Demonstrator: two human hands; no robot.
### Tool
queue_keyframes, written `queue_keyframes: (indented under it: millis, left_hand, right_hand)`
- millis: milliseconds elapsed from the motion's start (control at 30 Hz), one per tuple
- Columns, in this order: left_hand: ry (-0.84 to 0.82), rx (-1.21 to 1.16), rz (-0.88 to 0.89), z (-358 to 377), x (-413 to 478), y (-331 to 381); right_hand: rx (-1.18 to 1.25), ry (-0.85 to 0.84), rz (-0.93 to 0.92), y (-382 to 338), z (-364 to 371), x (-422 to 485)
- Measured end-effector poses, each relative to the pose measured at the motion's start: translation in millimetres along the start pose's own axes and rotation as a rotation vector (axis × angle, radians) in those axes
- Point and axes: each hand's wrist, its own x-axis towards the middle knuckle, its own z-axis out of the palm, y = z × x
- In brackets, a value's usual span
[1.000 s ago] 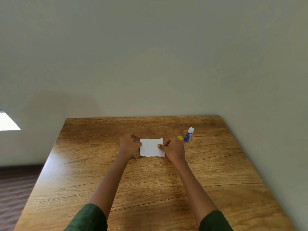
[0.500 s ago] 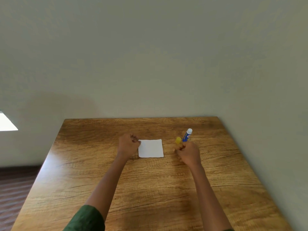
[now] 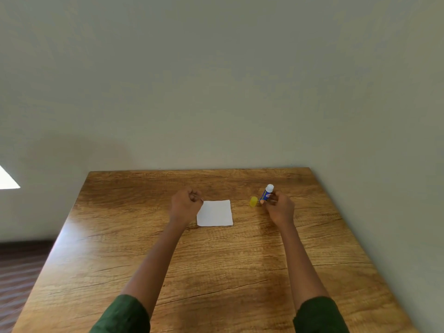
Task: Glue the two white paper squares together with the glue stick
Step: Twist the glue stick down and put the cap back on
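Observation:
A white paper square (image 3: 215, 213) lies flat on the wooden table (image 3: 216, 272); only one sheet shows, so a second one under it cannot be told apart. My left hand (image 3: 186, 205) rests as a fist at the paper's upper left corner, thumb and finger pinched at its edge. My right hand (image 3: 278, 207) has its fingers around the lower part of the blue glue stick (image 3: 267, 192), which stands tilted with its white end up. The yellow cap (image 3: 253, 201) lies on the table just left of the stick.
A plain wall stands right behind the table's far edge and along its right side. The table's left edge drops to a dark striped floor (image 3: 19, 272).
My right hand left the paper's right edge and moved right to the glue stick, closing around it. My left hand stayed at the paper's left corner.

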Motion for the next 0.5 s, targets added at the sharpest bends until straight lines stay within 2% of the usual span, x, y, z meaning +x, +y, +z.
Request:
queue_keyframes:
  millis: [300,433,500]
  left_hand:
    - [-0.027,0.024,0.060,12,-3,-4]
    - [-0.089,-0.095,0.101,14,-7,3]
    - [-0.136,-0.187,0.092,13,-10,10]
  right_hand:
    - [-0.094,0.015,-0.033,-4,2,4]
    - [-0.015,0.058,-0.121,-29,-2,-7]
    - [0.042,0.007,-0.170,-46,-2,-14]
